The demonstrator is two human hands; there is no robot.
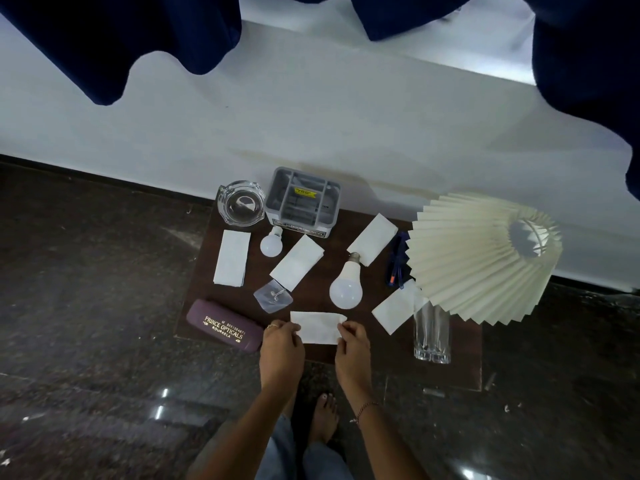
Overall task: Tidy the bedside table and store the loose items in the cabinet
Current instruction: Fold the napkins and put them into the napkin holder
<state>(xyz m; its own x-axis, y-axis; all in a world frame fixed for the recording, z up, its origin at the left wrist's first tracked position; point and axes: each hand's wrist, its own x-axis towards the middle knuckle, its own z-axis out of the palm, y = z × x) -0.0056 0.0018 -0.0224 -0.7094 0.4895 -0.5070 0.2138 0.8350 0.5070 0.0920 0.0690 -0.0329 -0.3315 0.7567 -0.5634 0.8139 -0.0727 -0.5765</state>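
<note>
Head view: a tissue (317, 327) lies at the near edge of the table (381, 351), about midway along it, held between both hands. The left hand (282, 344) pinches its left end between thumb and curled fingers. The right hand (353, 342) pinches its right end the same way. Most of the sheet shows beyond the fingertips, on the wall side of the hands. Its long axis runs left to right, roughly parallel to the near edge, and its far right corner looks slightly bent.

Just beside the left hand, towards the near left corner, lies a case (225, 329). It is slanted, with its right end closer to the near edge. Behind the tissue sit a clear bag (273, 296) and a large bulb (346, 285), the bulb's base pointing to the far edge and a little right. A right tissue (394, 311) lies slanted between the bulb and an upright glass (431, 334). The glass stands towards the near right corner, partly under the rim of a tilted lamp (485, 258).
</note>
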